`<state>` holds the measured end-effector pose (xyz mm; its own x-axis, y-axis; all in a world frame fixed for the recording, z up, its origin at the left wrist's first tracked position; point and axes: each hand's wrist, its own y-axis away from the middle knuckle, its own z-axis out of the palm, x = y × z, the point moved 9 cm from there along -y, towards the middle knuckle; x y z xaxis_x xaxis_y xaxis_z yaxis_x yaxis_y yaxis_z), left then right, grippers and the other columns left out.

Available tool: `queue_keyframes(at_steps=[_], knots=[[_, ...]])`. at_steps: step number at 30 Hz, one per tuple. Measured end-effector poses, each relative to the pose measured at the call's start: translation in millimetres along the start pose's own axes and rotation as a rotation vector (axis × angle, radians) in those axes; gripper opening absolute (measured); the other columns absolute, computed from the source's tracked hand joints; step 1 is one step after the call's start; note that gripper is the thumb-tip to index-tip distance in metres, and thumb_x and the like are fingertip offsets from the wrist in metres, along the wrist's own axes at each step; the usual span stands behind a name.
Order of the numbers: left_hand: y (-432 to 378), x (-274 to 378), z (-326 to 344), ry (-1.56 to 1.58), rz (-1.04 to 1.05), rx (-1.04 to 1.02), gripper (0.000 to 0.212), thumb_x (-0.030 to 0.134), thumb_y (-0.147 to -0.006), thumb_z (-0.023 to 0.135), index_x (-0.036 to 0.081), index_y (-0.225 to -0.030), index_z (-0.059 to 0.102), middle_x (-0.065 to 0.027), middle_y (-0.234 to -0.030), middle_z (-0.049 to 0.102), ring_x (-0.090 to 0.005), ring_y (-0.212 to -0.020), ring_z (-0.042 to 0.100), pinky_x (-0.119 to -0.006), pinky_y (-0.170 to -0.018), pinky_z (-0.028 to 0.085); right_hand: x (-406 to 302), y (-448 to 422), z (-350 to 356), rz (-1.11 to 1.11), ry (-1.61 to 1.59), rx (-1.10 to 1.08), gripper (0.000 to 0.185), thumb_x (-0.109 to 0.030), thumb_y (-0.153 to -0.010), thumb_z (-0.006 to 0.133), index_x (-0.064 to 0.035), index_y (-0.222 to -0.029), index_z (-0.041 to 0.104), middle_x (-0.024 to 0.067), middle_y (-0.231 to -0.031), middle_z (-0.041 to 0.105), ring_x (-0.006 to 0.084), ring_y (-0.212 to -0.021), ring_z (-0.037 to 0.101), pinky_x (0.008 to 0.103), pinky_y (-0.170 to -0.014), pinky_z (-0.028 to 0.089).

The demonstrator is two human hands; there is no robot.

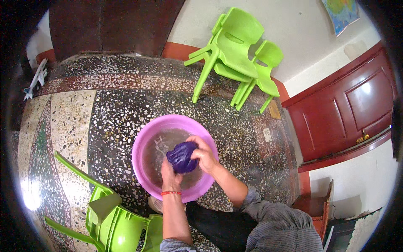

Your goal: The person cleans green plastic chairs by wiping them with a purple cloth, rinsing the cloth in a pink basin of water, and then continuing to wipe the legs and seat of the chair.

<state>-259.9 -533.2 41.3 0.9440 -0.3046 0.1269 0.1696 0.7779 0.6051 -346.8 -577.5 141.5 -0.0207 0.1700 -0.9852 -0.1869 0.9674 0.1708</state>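
Note:
A bunched, wet purple cloth [183, 157] is held between both hands over a pink plastic basin [143, 178]. Murky water [154, 148] covers the basin's bottom, with a pale ripple or glint at its left. My left hand [171, 173] supports the cloth from its lower left side, a red bracelet on the wrist. My right hand [204, 155] grips the cloth's right edge between thumb and fingers. Part of the left hand is hidden behind the cloth.
Stacked green plastic chairs [239, 53] stand against the white wall. Another green chair [122, 233] lies tipped over at lower left. A dark red door [340, 110] is at right. A toy airplane [36, 78] rests at far left on the terrazzo floor [113, 126].

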Motion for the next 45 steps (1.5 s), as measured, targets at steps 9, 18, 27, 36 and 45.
queue_keyframes(at_steps=[9, 18, 27, 36, 45], knots=[[21, 43, 50, -0.892, 0.321, 0.017, 0.054, 0.050, -0.094, 0.045, -0.001, -0.087, 0.063, -0.0060, -0.082, 0.061, -0.0139, -0.068, 0.054, -0.030, -0.064, 0.045, 67, 5, 37, 0.665, -0.667, 0.007, 0.053, -0.057, -0.083, 0.058, -0.0115, -0.109, 0.060, 0.0057, -0.102, 0.064, 0.0205, -0.090, 0.063, 0.0365, -0.081, 0.052], [22, 46, 44, -0.247, 0.255, -0.131, 0.050, 0.038, -0.095, 0.050, 0.000, -0.128, 0.049, -0.0081, -0.119, 0.055, -0.0170, -0.108, 0.053, -0.028, -0.093, 0.043, 78, -20, 10, 0.516, -0.587, 0.329, 0.024, -0.024, -0.087, 0.057, -0.0044, -0.098, 0.063, 0.0070, -0.087, 0.066, 0.0202, -0.074, 0.066, 0.0352, -0.070, 0.056], [8, -5, 25, -0.021, -0.010, -0.195, 0.048, 0.034, -0.091, 0.058, 0.008, -0.129, 0.045, -0.0071, -0.120, 0.054, -0.0205, -0.110, 0.052, -0.036, -0.094, 0.044, 0, -13, -10, -0.096, -0.059, 0.464, 0.021, -0.013, -0.091, 0.058, -0.0023, -0.108, 0.062, 0.0048, -0.106, 0.062, 0.0137, -0.099, 0.055, 0.0264, -0.089, 0.042], [8, 32, 42, 0.029, 0.149, -0.087, 0.020, 0.008, -0.084, 0.052, -0.001, -0.100, 0.060, -0.0108, -0.092, 0.062, -0.0192, -0.078, 0.062, -0.031, -0.071, 0.053, -45, 7, 34, -0.373, 0.300, 0.264, 0.027, -0.012, -0.088, 0.061, 0.0000, -0.113, 0.059, 0.0133, -0.116, 0.059, 0.0221, -0.113, 0.053, 0.0340, -0.100, 0.038], [-5, 14, 26, 0.066, 0.033, 0.036, 0.020, 0.022, -0.092, 0.050, 0.006, -0.083, 0.057, -0.0068, -0.072, 0.061, -0.0190, -0.063, 0.062, -0.033, -0.061, 0.053, 13, 1, 16, 0.073, -0.245, 0.430, 0.019, -0.020, -0.088, 0.061, -0.0012, -0.090, 0.062, 0.0024, -0.084, 0.060, 0.0097, -0.076, 0.056, 0.0247, -0.069, 0.046]])
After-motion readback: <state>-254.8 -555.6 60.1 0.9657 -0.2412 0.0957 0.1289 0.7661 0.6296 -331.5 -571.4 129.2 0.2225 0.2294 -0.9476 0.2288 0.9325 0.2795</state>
